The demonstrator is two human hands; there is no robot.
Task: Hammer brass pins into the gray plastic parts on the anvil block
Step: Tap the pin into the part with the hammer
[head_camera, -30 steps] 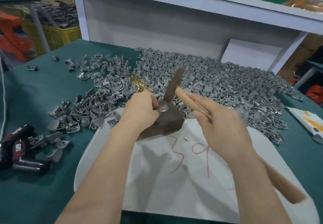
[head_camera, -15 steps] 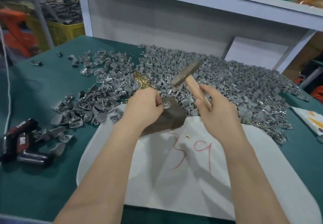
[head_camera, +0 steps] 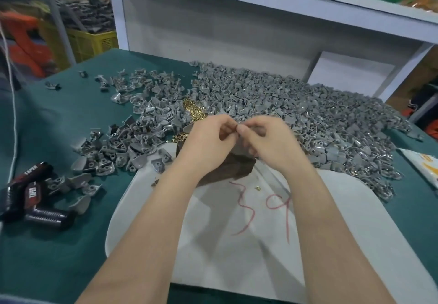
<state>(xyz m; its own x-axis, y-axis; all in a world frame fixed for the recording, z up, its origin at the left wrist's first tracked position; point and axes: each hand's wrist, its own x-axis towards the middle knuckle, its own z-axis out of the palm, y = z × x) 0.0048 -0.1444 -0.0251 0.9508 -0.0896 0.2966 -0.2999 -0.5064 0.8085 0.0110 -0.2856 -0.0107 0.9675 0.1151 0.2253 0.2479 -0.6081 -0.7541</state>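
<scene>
Right grip (head_camera: 267, 142) has come in to meet the left grip (head_camera: 208, 137) above the half-hidden anvil block (head_camera: 227, 169), its fingers curled round a gray part (head_camera: 239, 146). Left fingertips (head_camera: 231, 126) pinch something too small to make out. White sheet (head_camera: 237, 244) lies open toward the near edge of the desk (head_camera: 59, 244).

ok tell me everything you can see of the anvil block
The anvil block is a dark brown, dull, flat-faced chunk, metal by its look. It sits on the far edge of the white sheet, beside the pile of gray parts. The left hand and right hand cover its top; only its near face shows.
</scene>
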